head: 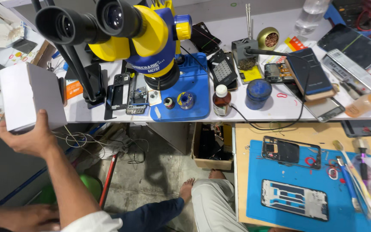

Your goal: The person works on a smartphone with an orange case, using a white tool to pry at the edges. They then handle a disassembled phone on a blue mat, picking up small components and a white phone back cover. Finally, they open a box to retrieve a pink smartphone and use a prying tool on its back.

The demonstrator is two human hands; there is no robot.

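White box [28, 96] sits at the left of the frame, long axis upright, left hand [28, 139] cupping it from below. Other hand [33, 217], bottom left, lies flat and holds nothing. Left is way nearer.

Box [28, 96] sits far left in the left hand [28, 137], microscope [138, 34] right of it over the far mat [194, 92], bottle [222, 99] just right of that, phone frame [293, 199] on the near-right mat [254, 189].

White workbench [275, 109], blue mat [194, 96], brown bottle [222, 100]
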